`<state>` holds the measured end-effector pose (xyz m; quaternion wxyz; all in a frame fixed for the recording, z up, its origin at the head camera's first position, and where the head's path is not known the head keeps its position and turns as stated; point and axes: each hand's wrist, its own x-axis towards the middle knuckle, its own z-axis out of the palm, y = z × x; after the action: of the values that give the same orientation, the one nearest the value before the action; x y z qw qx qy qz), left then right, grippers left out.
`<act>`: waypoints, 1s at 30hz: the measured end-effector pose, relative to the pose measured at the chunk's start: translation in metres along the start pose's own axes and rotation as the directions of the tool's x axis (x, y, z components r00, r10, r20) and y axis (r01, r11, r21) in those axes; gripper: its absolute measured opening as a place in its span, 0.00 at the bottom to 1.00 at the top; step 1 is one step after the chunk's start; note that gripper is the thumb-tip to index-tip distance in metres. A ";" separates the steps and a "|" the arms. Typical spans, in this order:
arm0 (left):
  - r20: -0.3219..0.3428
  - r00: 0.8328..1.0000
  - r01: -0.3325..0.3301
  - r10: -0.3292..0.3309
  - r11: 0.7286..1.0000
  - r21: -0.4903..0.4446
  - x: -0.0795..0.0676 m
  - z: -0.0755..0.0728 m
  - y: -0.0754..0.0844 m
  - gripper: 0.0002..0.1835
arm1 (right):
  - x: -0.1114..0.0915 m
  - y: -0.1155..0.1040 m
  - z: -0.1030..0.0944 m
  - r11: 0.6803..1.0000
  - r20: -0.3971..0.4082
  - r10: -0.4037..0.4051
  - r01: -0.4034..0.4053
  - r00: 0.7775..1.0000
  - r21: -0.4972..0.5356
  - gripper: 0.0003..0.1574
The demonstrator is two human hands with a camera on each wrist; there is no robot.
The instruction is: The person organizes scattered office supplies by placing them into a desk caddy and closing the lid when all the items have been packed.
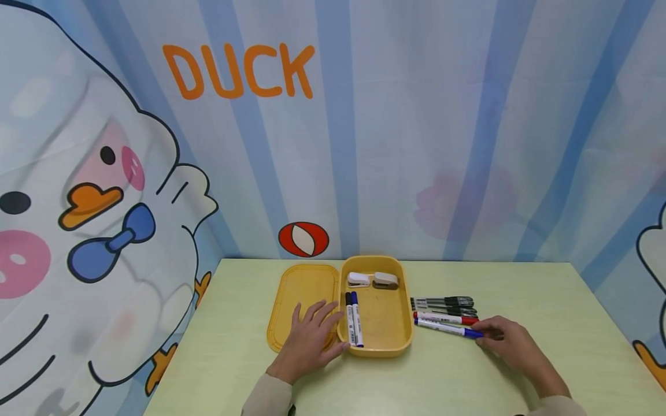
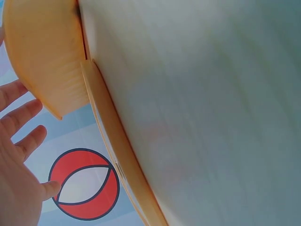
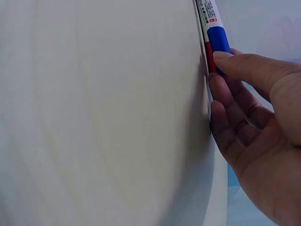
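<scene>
My right hand (image 1: 502,341) pinches the blue-capped end of a white marker (image 1: 442,327) between thumb and fingers. In the right wrist view the thumb lies on the marker's blue cap (image 3: 217,40). A red-capped marker (image 1: 444,318) lies right beside it on the table. My left hand (image 1: 309,341) spreads its fingers over the yellow lid (image 1: 278,312), fingertips at the left wall of the yellow box (image 1: 404,341). Inside the box, along that wall, lie a black-capped marker (image 1: 350,323) and another blue-capped marker (image 1: 356,323).
A white stapler (image 1: 358,279) and a grey-and-white stapler (image 1: 385,281) sit at the far end inside the box. Several black pens (image 1: 447,302) lie on the table (image 1: 546,300) behind the red-capped marker. A printed duck curtain (image 1: 385,144) hangs along the table's back edge.
</scene>
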<state>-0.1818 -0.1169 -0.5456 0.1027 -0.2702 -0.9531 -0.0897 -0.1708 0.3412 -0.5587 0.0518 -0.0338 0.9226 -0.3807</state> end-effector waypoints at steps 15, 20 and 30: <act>-0.026 1.000 -0.016 0.016 1.000 -0.007 -0.001 0.000 0.000 0.33 | -0.003 0.006 -0.004 0.998 0.004 -0.033 0.033 0.999 0.062 0.16; -0.018 1.000 -0.014 0.014 1.000 -0.003 -0.001 -0.001 0.001 0.34 | -0.004 0.005 -0.005 0.993 0.018 -0.009 0.007 1.000 0.116 0.19; -0.047 0.999 -0.027 0.026 1.000 -0.006 -0.001 0.001 -0.001 0.34 | -0.004 0.006 -0.005 0.968 0.039 0.065 -0.072 0.997 0.241 0.26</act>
<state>-0.1813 -0.1181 -0.5468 0.1254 -0.2810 -0.9464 -0.0978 -0.1679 0.3491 -0.5592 0.0830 -0.0012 0.8689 -0.4879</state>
